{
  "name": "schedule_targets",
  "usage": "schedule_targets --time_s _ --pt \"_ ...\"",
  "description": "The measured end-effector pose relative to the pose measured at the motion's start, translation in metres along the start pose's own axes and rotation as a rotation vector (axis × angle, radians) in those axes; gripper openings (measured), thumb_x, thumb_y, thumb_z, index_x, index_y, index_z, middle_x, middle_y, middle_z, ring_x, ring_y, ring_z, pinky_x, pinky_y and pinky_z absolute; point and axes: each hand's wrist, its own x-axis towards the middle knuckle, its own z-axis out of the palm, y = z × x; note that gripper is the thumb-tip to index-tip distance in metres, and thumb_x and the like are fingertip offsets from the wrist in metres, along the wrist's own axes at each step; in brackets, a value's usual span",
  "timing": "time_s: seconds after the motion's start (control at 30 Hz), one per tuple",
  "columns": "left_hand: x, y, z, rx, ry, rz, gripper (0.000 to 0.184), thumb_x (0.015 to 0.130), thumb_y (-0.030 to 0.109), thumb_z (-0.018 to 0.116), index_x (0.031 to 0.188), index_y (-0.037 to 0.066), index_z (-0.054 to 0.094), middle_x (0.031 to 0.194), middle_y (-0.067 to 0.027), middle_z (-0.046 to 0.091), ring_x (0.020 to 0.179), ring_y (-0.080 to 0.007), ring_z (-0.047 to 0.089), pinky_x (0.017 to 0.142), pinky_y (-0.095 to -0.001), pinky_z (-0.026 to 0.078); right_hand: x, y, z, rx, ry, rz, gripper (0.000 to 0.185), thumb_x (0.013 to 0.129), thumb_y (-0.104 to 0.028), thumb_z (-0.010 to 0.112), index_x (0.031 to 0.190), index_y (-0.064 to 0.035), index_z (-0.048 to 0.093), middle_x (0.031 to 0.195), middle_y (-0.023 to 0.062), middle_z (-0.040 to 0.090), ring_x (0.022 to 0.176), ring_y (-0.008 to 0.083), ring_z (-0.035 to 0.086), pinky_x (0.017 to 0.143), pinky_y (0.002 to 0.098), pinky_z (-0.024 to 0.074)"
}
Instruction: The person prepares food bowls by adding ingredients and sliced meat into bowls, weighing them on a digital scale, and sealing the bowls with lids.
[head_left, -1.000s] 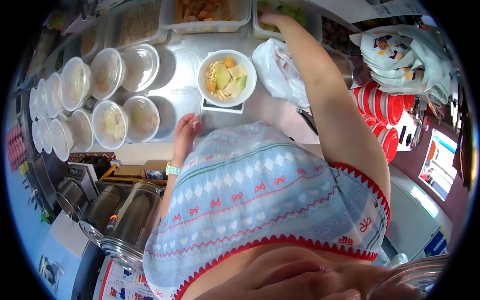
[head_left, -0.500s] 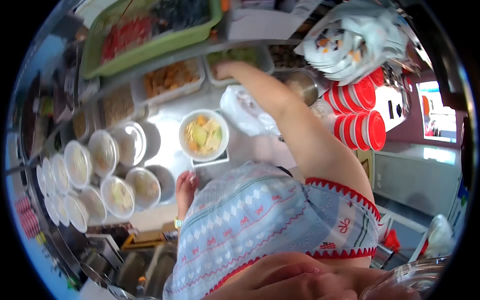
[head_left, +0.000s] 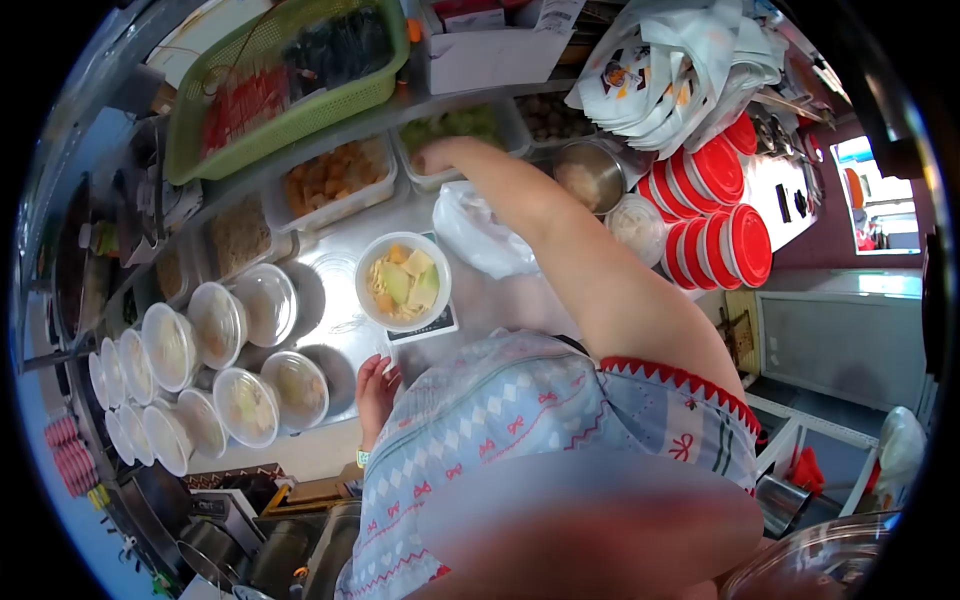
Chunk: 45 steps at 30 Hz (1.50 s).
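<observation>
My right arm stretches across the counter, and my right hand (head_left: 437,155) dips into a clear tub of pale green chunks (head_left: 465,126); its fingertips are hidden there. My left hand (head_left: 377,388) rests at the counter's near edge, fingers loosely bent and slightly apart, holding nothing visible. Between them a round white bowl (head_left: 362,287) stands on a small flat scale (head_left: 437,322). In the bowl lie noodle-like strands, orange pieces and pale green chunks. A white plastic bag (head_left: 483,232) lies just right of the bowl, under my right forearm.
Several filled, clear-lidded bowls (head_left: 246,407) stand in rows at left. A tub of orange chunks (head_left: 335,178) and a green basket (head_left: 205,155) sit at the back. A metal bowl (head_left: 590,178), red-lidded containers (head_left: 715,245) and hanging plastic bags (head_left: 690,70) are at right.
The view has shifted slightly. My right hand remains in the tub of green chunks, and my left hand stays by the counter edge. The bowl looks the same.
</observation>
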Motion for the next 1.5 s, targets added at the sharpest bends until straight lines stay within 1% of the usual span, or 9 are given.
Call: schedule_targets --time_s 0.27,0.3,0.33,0.43,0.77,1.1,1.37,1.43,1.5 --pt "0.004 -0.007 -0.013 -0.052 -0.053 0.068 0.033 0.095 0.015 0.052 0.126 0.005 0.049 0.115 -0.0077 0.060 0.097 -0.0194 0.060 0.088 -0.0326 0.049 0.038 0.043 0.010 0.318 -0.206 -0.084 0.071 0.068 -0.036 0.076 0.131 -0.0128 0.055 0.129 0.0074 0.058 0.111 0.0255 0.056 0.097 0.0429 0.0441" --pt "0.003 -0.010 -0.013 -0.048 -0.039 0.067 0.032 0.095 0.015 0.051 0.126 0.005 0.049 0.115 -0.0077 0.060 0.097 -0.0194 0.060 0.088 -0.0322 0.048 0.071 0.060 0.024 0.288 -0.119 -0.041 0.060 0.068 -0.034 0.076 0.122 -0.0113 0.063 0.118 0.0054 0.064 0.103 0.0237 0.060 0.091 0.0431 0.0471" --pt "-0.006 -0.005 -0.005 0.004 0.013 0.043 0.031 0.095 0.014 0.050 0.125 0.005 0.049 0.115 -0.0075 0.060 0.098 -0.0190 0.060 0.088 -0.0317 0.048 0.098 0.076 0.030 0.426 -0.406 0.055 0.042 0.076 -0.031 0.071 0.112 -0.0104 0.067 0.110 0.0048 0.068 0.095 0.0227 0.062 0.084 0.0400 0.0492" --pt "-0.008 0.003 0.010 0.091 0.051 0.047 0.031 0.096 0.015 0.048 0.126 0.006 0.048 0.117 -0.0076 0.060 0.104 -0.0218 0.060 0.092 -0.0341 0.046 0.061 0.040 0.021 0.131 -0.155 0.027 0.044 0.076 -0.032 0.071 0.114 -0.0101 0.066 0.112 0.0066 0.067 0.097 0.0239 0.062 0.085 0.0396 0.0486" --pt "0.000 -0.001 0.013 0.255 0.038 0.064 0.028 0.095 0.011 0.047 0.121 0.003 0.054 0.115 -0.0053 0.061 0.094 -0.0129 0.058 0.090 -0.0276 0.046 0.034 0.013 0.017 -0.013 -0.044 -0.018 0.053 0.075 -0.034 0.072 0.120 -0.0091 0.062 0.117 0.0127 0.063 0.103 0.0277 0.060 0.090 0.0383 0.0467" --pt "0.023 0.030 0.056 0.155 -0.090 0.118 0.042 0.096 0.011 0.045 0.136 0.000 0.042 0.130 -0.0114 0.055 0.113 -0.0185 0.057 0.098 -0.0298 0.044 0.003 0.004 -0.009 -0.025 0.089 -0.027 0.061 0.074 -0.037 0.073 0.126 -0.0081 0.058 0.122 0.0189 0.060 0.108 0.0314 0.058 0.094 0.0371 0.0449" --pt "0.014 0.033 0.041 0.124 -0.101 0.088 0.045 0.096 0.014 0.046 0.139 0.003 0.040 0.132 -0.0125 0.053 0.117 -0.0207 0.055 0.100 -0.0311 0.043 -0.006 0.018 -0.018 0.059 0.421 0.098 0.059 0.076 -0.039 0.072 0.122 -0.0048 0.059 0.121 0.0217 0.060 0.110 0.0324 0.057 0.094 0.0364 0.0449" --pt "0.014 0.032 0.035 0.117 -0.074 0.076 0.043 0.097 0.015 0.045 0.137 0.002 0.041 0.131 -0.0131 0.054 0.115 -0.0212 0.056 0.101 -0.0320 0.043 -0.008 0.034 -0.022 0.188 0.545 0.094 0.052 0.081 -0.035 0.069 0.120 -0.0021 0.060 0.112 0.0205 0.064 0.100 0.0296 0.062 0.085 0.0361 0.0492" --pt "0.014 0.031 0.026 0.095 -0.079 0.110 0.040 0.097 0.015 0.045 0.134 0.000 0.043 0.130 -0.0140 0.054 0.114 -0.0218 0.057 0.101 -0.0321 0.043 -0.046 0.008 -0.022 0.691 0.500 0.289 0.045 0.085 -0.028 0.068 0.118 0.0003 0.060 0.103 0.0167 0.067 0.084 0.0244 0.064 0.073 0.0330 0.0511"
